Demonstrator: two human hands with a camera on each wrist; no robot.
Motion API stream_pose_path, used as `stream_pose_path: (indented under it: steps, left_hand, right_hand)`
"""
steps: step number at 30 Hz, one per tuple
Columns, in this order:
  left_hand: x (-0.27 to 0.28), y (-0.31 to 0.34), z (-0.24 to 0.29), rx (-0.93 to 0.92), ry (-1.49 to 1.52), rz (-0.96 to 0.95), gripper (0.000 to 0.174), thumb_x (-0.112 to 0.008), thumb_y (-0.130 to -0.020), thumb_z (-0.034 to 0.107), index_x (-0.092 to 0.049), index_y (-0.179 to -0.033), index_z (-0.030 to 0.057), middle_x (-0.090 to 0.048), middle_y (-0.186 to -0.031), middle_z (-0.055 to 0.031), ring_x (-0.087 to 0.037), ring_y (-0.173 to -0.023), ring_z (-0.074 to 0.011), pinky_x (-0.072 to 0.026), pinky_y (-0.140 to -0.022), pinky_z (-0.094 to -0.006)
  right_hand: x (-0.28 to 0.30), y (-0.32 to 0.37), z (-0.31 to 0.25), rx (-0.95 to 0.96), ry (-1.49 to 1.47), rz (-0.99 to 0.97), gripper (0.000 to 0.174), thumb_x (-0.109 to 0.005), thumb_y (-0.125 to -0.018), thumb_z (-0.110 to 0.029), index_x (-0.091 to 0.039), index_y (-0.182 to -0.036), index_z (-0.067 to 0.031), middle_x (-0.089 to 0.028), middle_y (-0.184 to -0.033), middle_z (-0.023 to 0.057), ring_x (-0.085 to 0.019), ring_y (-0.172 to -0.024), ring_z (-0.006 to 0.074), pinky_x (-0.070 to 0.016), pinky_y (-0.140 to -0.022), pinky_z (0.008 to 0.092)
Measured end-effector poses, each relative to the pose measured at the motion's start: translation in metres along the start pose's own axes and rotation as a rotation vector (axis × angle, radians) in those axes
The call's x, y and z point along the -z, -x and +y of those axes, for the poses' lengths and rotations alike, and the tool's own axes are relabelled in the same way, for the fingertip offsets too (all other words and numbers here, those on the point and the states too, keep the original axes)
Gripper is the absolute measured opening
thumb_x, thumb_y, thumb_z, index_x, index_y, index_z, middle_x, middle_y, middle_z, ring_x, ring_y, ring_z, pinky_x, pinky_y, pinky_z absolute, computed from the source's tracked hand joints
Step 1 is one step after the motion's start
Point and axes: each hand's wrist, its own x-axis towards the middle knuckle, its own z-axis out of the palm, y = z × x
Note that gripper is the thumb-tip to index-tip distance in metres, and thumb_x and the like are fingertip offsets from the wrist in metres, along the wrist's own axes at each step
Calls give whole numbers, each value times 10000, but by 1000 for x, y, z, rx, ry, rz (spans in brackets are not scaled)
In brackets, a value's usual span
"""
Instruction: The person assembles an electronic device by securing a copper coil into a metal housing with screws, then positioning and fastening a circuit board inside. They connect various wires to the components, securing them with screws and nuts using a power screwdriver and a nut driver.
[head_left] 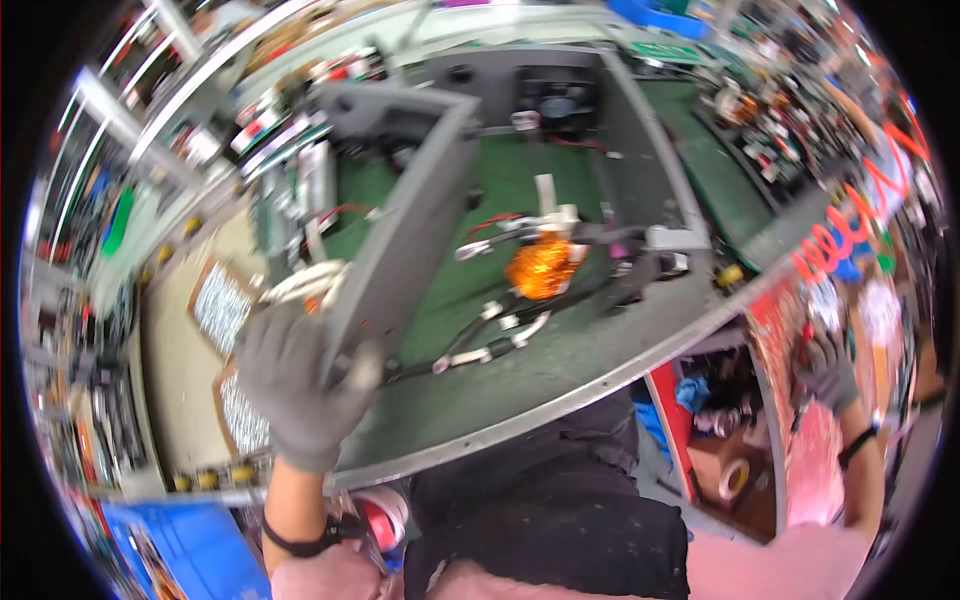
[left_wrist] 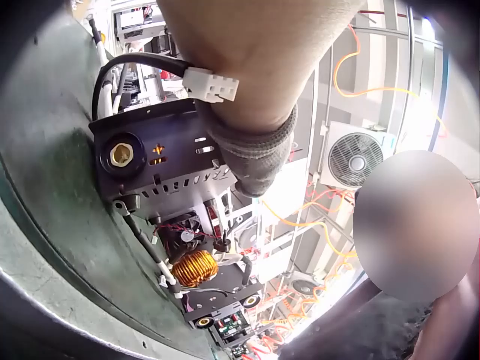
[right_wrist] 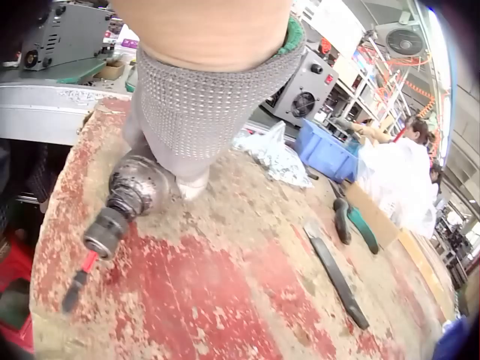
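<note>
My gloved left hand (head_left: 300, 390) grips the near end of a grey metal casing (head_left: 415, 215), thumb on one side and fingers on the other. In the left wrist view, the casing's slotted dark end plate (left_wrist: 176, 161) shows beside the glove, with a white connector (left_wrist: 210, 85) in front of the wrist. A copper-wound coil (head_left: 543, 266) and loose cables lie between this casing and a second grey one (head_left: 650, 150). Off to the right, my gloved right hand (head_left: 828, 370) holds a power screwdriver (right_wrist: 112, 225), its bit directed down over a worn red tabletop (right_wrist: 195, 292).
On the red tabletop lie a flat file-like tool (right_wrist: 337, 281), green-and-black-handled pliers (right_wrist: 356, 225) and a blue bin (right_wrist: 326, 150). Foil-patterned boards (head_left: 220, 305) sit left of the green bench (head_left: 440, 400). Electronic parts (head_left: 790, 130) fill the far right.
</note>
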Motion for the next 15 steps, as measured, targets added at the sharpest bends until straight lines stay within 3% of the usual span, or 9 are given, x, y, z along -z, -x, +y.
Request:
stream_pose_path:
  steps: [2,3,6,7,9,11,12,13,15]
  left_hand:
    - [-3,-4,28,18,9,28,297,-689,-630,258,-612,-797,24,-603,-799,-140,-580,-753,-341,-459,-696,-422]
    - [2,1,-22,-19,-22,76,320,-713,-626,277,-620,-804,27,-604,-789,-137,-578,-736,-338,-451,-673,-417]
    - [1,7,-21,-13,16,78,316,-735,-617,297,-620,-774,49,-576,-739,-102,-559,-683,-303,-430,-656,-400]
    - [-3,9,-24,-22,31,100,306,-739,-615,300,-618,-760,58,-563,-719,-88,-551,-665,-288,-423,-652,-392]
    - [-7,12,-28,-35,43,156,311,-748,-613,317,-614,-752,74,-538,-692,-67,-546,-662,-270,-410,-650,-387]
    - [-2,12,-27,3,90,132,339,-759,-613,338,-624,-779,75,-551,-712,-56,-559,-698,-258,-414,-665,-389]
    - [-2,12,-31,-28,137,175,366,-763,-634,374,-635,-807,78,-565,-761,-51,-566,-741,-245,-412,-667,-393]
    - [12,13,-32,2,190,58,394,-758,-668,378,-663,-879,59,-604,-876,-74,-592,-831,-265,-453,-724,-395]
    - [16,18,-50,-5,407,123,406,-749,-732,368,-679,-963,42,-625,-982,-107,-610,-933,-293,-486,-810,-394]
  right_hand:
    - [16,-19,6,-89,-94,68,354,-715,-628,-119,-614,-968,-120,-549,-1116,130,-538,-1118,364,-394,-1002,592]
    - [42,-90,-40,-175,-203,123,358,-705,-620,-114,-596,-959,-88,-560,-1074,138,-544,-1096,373,-396,-1001,587]
    - [92,-152,-69,-164,-418,75,381,-702,-601,-134,-562,-944,-40,-573,-1001,156,-555,-1042,385,-395,-990,578]
    - [109,-180,-79,-137,-491,131,417,-706,-578,-158,-542,-934,-18,-575,-924,160,-560,-944,385,-408,-912,552]
    - [127,-225,-109,-76,-708,116,422,-702,-560,-191,-568,-929,-36,-577,-928,150,-543,-889,368,-408,-817,493]
    - [162,-282,-140,-2,-808,148,438,-723,-550,-220,-586,-931,-53,-590,-872,135,-548,-827,353,-389,-717,444]
    - [171,-304,-154,52,-859,192,480,-774,-564,-319,-601,-936,-69,-600,-822,119,-559,-788,335,-407,-702,434]
    - [181,-324,-168,88,-936,206,557,-810,-564,-442,-614,-941,-83,-608,-795,101,-570,-767,323,-414,-686,435]
    - [193,-363,-188,200,-917,191,593,-819,-558,-525,-614,-911,-95,-613,-753,95,-587,-734,308,-430,-654,421]
